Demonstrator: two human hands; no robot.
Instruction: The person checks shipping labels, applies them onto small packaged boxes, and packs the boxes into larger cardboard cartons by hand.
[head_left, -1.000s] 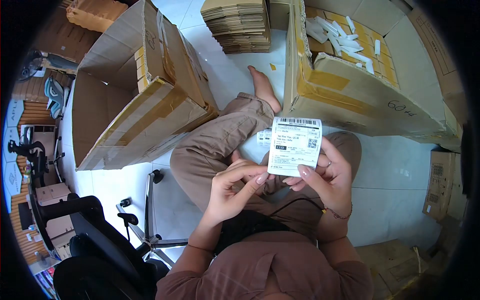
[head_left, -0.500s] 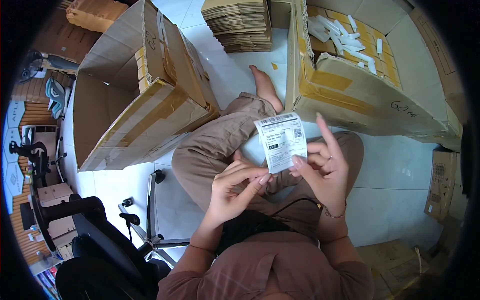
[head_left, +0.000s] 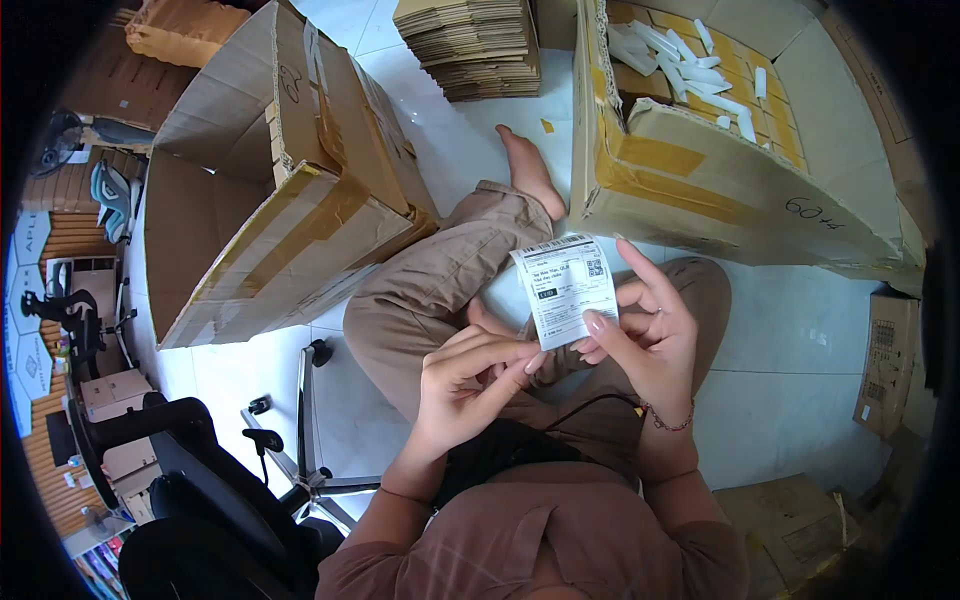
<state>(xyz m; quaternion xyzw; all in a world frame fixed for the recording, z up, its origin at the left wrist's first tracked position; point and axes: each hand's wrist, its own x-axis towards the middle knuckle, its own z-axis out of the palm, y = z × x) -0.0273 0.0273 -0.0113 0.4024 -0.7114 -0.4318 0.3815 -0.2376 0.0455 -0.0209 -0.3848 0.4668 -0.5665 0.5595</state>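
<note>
Pale tiled floor (head_left: 785, 420) underneath everything. On it, two open cartons: left carton (head_left: 265, 260) slanting toward the body, right carton (head_left: 690, 185) marked "60+4", holding tan packages (head_left: 785, 130). Black office chair (head_left: 220, 490) off to the left. Legs in brown trousers (head_left: 420, 295), folded on the floor between the cartons and the torso. Stack of flat cardboard (head_left: 475, 55) farther out, in the gap between the cartons.

Left hand (head_left: 465, 380): narrow pinch, thumb and forefinger meeting at the near left corner of the printed label (head_left: 562, 290). Right hand (head_left: 650, 335): thumb laid on the face near the lower right edge, forefinger raised clear of the label, other fingers bent, partly hidden behind it. Read as a light hold between thumb and bent fingers; cannot tell how firm.

Label position: in the air above the lap, between the knees, printed side up. Key relation: almost all of the sheet out beyond the fingertips, away from the torso. Long axis running outward, far end leaning a little left, barcode at that end. Both hands touching the near end; right hand closer to the middle of the sheet, left hand only at the corner.

Smaller: loose white tubes (head_left: 690, 70) on top of the packages. Smallest: yellowish scrap (head_left: 547, 126) on the floor near the bare foot (head_left: 530, 170).
</note>
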